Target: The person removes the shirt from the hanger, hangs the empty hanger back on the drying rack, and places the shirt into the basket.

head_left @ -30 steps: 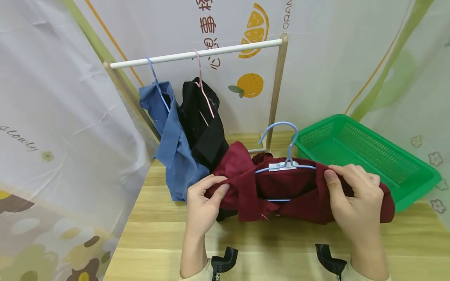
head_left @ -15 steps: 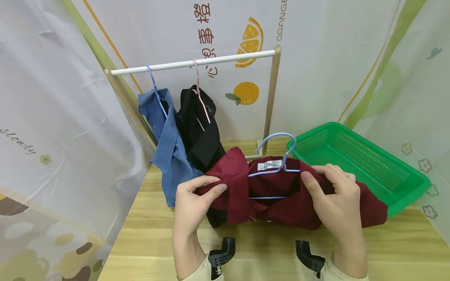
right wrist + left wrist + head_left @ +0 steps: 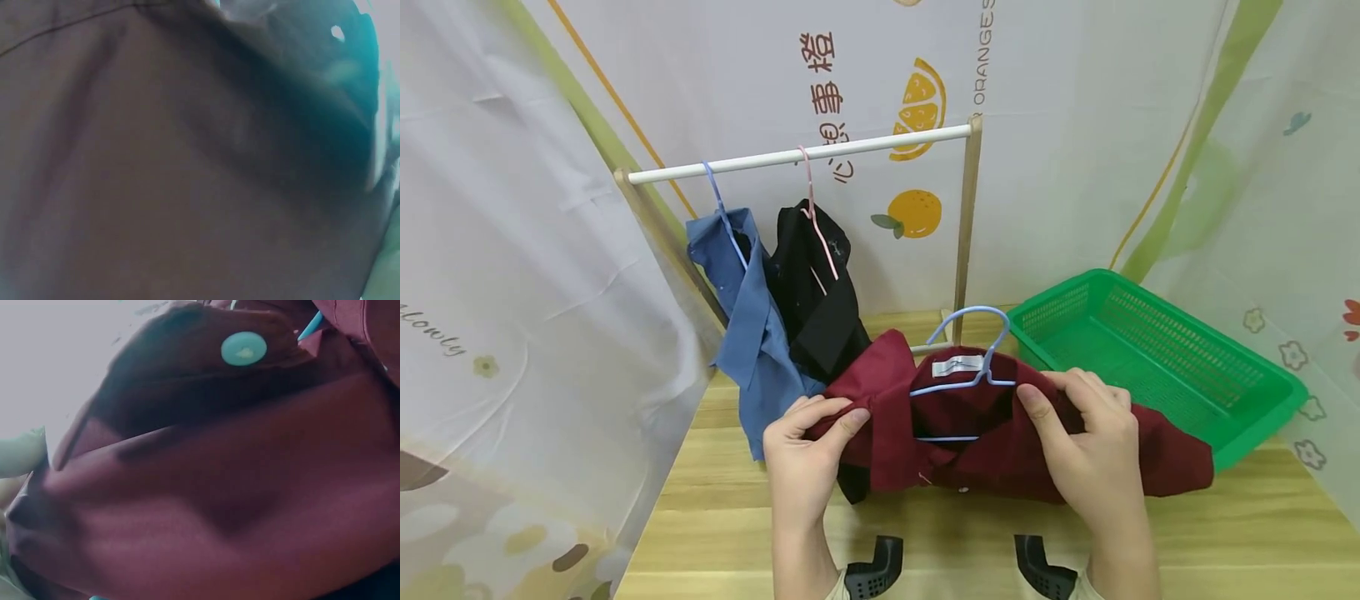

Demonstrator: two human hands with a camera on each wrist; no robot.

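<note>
Both hands, left point(image 3: 801, 458) and right point(image 3: 1093, 454), pinch the maroon shirt point(image 3: 1000, 442) on its blue hanger point(image 3: 962, 354), centre frame; the green basket point(image 3: 1217, 417) at right seems empty.

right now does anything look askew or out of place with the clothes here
The maroon shirt lies bunched on the table, with its blue hanger tilted in the collar. Both hands, left hand and right hand, grip its shoulders. The blue shirt and black shirt hang crumpled on the rail.

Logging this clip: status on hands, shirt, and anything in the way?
Left hand pinches maroon shirt collar; right hand grips its shoulder. Blue hanger sits inside shirt. Rail right end free; green basket off right.
</note>
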